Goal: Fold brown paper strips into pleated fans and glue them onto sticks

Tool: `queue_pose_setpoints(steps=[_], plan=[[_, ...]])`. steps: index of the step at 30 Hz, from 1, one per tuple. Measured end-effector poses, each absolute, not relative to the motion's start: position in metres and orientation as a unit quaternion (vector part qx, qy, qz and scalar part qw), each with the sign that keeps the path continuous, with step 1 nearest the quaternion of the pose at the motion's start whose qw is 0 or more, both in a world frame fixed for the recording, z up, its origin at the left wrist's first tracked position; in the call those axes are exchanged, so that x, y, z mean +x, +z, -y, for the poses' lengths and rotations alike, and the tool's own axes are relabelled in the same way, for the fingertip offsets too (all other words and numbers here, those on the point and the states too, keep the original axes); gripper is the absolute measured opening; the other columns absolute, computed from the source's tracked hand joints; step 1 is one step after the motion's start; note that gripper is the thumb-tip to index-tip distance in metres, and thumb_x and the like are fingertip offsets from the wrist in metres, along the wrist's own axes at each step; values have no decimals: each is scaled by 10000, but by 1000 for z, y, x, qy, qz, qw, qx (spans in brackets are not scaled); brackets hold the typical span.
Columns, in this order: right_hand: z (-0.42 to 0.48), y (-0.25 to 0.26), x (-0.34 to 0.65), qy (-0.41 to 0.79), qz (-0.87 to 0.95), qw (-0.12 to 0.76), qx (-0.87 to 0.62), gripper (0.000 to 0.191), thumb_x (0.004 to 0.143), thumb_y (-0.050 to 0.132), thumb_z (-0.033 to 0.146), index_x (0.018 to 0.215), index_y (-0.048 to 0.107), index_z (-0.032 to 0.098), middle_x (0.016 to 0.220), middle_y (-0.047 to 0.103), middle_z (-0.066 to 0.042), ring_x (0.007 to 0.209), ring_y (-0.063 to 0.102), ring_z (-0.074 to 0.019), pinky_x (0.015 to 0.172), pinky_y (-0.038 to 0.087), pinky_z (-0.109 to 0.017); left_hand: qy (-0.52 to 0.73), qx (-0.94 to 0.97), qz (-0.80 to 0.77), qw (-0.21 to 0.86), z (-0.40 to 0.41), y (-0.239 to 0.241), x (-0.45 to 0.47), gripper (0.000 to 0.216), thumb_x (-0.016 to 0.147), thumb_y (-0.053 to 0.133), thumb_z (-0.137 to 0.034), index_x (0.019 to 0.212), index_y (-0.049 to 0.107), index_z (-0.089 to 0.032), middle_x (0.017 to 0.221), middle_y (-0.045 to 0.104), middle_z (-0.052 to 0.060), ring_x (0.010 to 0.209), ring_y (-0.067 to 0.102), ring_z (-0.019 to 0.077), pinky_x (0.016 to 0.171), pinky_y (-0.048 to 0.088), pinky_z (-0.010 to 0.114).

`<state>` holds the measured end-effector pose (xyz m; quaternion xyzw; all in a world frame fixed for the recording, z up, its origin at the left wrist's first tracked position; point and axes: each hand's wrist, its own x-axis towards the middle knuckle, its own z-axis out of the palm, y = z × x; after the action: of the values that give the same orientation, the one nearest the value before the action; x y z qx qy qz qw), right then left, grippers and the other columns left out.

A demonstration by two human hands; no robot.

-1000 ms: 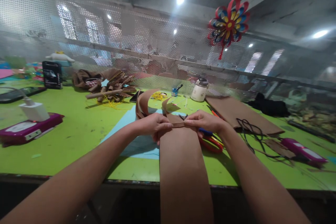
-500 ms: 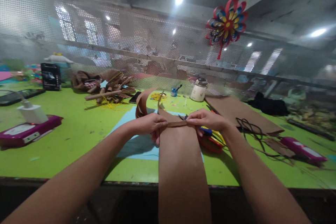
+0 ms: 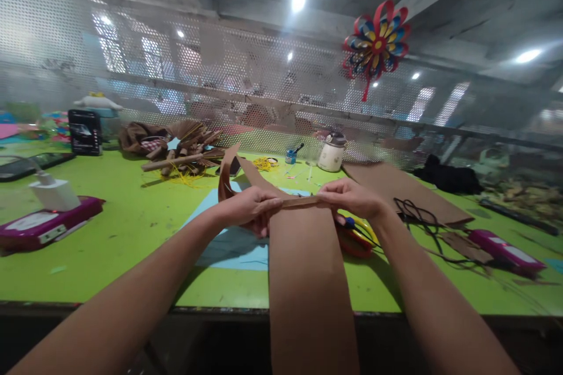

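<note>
A long strip of brown kraft paper [image 3: 308,269] hangs down past the table's front edge, with a narrow fold across it between my hands. My left hand [image 3: 257,206] pinches the fold at its left end. At the right end, my right hand [image 3: 349,198] pinches the same fold between thumb and fingers. Beyond the fold, the strip's far part [image 3: 227,173] curls up and to the left. Light blue paper [image 3: 240,252] lies beneath my left hand. Red and yellow tool handles [image 3: 358,240] lie under my right hand, partly hidden.
Purple power strips [image 3: 90,211] lie left and right on the green table [image 3: 132,269]. Rolled brown paper and yellow string [image 3: 185,158] sit back left. Behind stand a blue jar [image 3: 291,156] and a white flask [image 3: 331,155]. A brown sheet [image 3: 404,193] and black cable [image 3: 413,211] are at right.
Both hands and the folded edge have shifted slightly right, still pinching. The strip's curled far part has swung and leans further left.
</note>
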<state>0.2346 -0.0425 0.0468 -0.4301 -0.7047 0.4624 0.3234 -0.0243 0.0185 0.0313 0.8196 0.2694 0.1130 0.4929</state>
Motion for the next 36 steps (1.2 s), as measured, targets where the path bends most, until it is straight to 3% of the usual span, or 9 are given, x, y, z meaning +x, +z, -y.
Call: queue_pose_setpoints(steps=[5,8,11,16,20,25,29,32,36], plan=[[39,41,229,437,627,516,-387,231,751,593,372,831,625,158,706,627,-27,564,557,-93,528,452,-236,133,818,-193,525,-12,36,-22,447,839,370,-531,698,533,-139,487,558,-3,380,457,61,400,322,171],[46,43,214,499,662,417,-374,376,652,695,258,1015,621,193,931,647,-52,783,595,-147,693,480,-289,123,817,-184,533,-10,33,-19,453,841,367,-527,667,525,-139,483,539,-4,385,447,62,414,344,179],[50,46,200,508,698,354,-359,348,630,701,234,970,654,173,934,651,-62,832,594,-176,754,473,-315,122,813,-193,535,-8,30,-17,448,834,371,-536,663,512,-147,449,472,-29,365,394,63,391,307,184],[41,41,194,466,686,419,-369,150,623,679,246,735,683,146,941,638,-75,850,577,-197,728,472,-294,173,804,-186,538,-6,30,-16,340,776,514,-461,683,550,-136,580,513,-16,506,424,78,480,328,199],[39,31,194,484,636,485,-354,190,636,671,271,782,660,149,830,652,-53,752,587,-168,678,469,-287,232,768,-201,562,-12,26,-15,216,705,609,-346,694,571,-134,673,572,-8,598,477,99,537,362,207],[45,30,192,551,646,379,-368,276,716,622,362,869,612,133,744,611,-32,635,542,-109,610,425,-245,300,719,-284,560,-23,25,-15,348,801,474,-451,710,535,-121,552,521,-15,468,453,74,472,343,197],[46,35,189,469,725,272,-425,263,753,580,381,761,603,119,676,552,8,596,473,-80,568,362,-210,311,723,-299,539,-22,27,-14,438,806,428,-517,791,572,-104,674,585,42,586,521,103,544,391,213],[45,35,184,400,753,267,-449,249,768,557,360,708,593,121,633,520,19,570,433,-73,544,331,-206,249,808,-271,461,-19,23,-12,429,789,454,-511,811,610,-112,708,605,40,617,518,110,535,367,201],[44,31,180,339,741,300,-496,225,751,564,334,678,597,124,585,512,16,541,427,-79,502,313,-206,193,880,-250,355,-18,18,-11,315,773,500,-406,693,612,-122,518,519,-18,476,433,81,450,282,194]])
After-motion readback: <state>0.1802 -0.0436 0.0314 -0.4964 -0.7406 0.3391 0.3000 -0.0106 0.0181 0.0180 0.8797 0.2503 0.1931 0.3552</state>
